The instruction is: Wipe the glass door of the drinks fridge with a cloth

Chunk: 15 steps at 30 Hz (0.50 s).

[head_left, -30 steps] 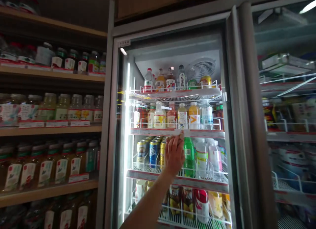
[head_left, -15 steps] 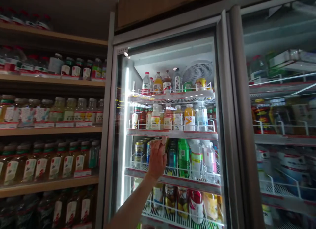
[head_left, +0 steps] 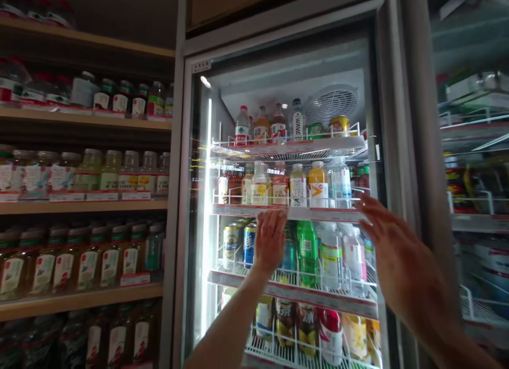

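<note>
My left hand reaches into the lit drinks fridge at the can shelf. Its back faces me, its fingers point up to the shelf edge above, and it covers a can just right of a blue can and a gold can. Whether it grips the hidden can I cannot tell. A green bottle stands to its right. My right hand is raised with fingers spread and nothing in it, in front of the fridge's right side.
Fridge shelves above and below hold several bottles, among them an orange bottle. Wooden shelves at the left carry rows of bottles. A second glass-fronted cooler stands at the right, behind a metal post.
My left hand slid left from the green bottle to the cans and stays there. My right hand has come up into view at the right, open.
</note>
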Motion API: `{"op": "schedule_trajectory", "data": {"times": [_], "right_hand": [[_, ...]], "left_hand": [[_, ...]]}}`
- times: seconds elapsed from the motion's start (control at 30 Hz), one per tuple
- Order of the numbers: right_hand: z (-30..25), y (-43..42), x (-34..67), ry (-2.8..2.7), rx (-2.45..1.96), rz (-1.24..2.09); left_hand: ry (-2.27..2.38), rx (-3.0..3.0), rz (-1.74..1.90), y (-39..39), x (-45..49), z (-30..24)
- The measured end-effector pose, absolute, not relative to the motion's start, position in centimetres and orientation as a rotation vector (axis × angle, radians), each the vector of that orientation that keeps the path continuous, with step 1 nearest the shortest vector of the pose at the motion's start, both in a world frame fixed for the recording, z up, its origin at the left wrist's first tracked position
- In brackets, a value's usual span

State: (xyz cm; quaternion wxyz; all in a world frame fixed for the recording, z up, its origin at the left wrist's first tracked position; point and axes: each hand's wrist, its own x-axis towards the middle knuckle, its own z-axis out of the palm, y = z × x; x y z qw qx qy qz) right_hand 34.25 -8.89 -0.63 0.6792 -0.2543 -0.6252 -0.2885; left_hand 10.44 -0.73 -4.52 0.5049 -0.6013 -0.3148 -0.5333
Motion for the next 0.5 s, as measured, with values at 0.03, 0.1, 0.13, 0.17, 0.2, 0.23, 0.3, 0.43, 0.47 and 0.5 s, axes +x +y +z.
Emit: {"op": "schedule_trajectory", "data": {"times": [0.03,0.1,0.13,0.17,0.2,0.23,0.3,0.43,0.47,0.5], "right_hand": [[-0.3,-7.8,34.1,-1.38,-0.583,-0.659],[-0.2,-5.1,34.2,-1.336,-0.622,-0.754],[-0.4,-3.6,34.5,-1.347,-0.648,-0.844],[-0.7,-2.3,34.8,-1.353,-0.679,-0.927],[-1.0,-1.1,35.1,-1.359,-0.699,-0.999],[-1.4,-0.3,35.4,-1.353,-0.709,-1.049],[-2.0,0.7,35.9,-1.301,-0.677,-1.105],[-2.2,0.6,36.3,-1.192,-0.607,-1.116],[-2.2,0.5,36.4,-1.176,-0.609,-1.114],[-2.1,0.4,36.4,-1.167,-0.625,-1.114]], "left_hand": [[-0.805,-1.387,-1.346,-0.7,8.6,-4.4],[-0.912,-1.21,-1.494,-0.6,5.8,-4.1],[-0.951,-1.145,-1.553,-0.5,5.2,-3.9],[-0.97,-1.117,-1.591,-0.5,5.4,-3.7],[-0.959,-1.139,-1.594,-0.5,6.4,-3.7],[-0.921,-1.208,-1.56,-0.5,7.9,-3.7],[-0.754,-1.419,-1.383,-0.5,12.0,-4.1],[-0.62,-1.611,-1.166,-0.5,15.5,-4.5],[-0.638,-1.588,-1.174,-0.5,14.4,-4.4],[-0.659,-1.544,-1.199,-0.4,12.6,-4.3]]}}
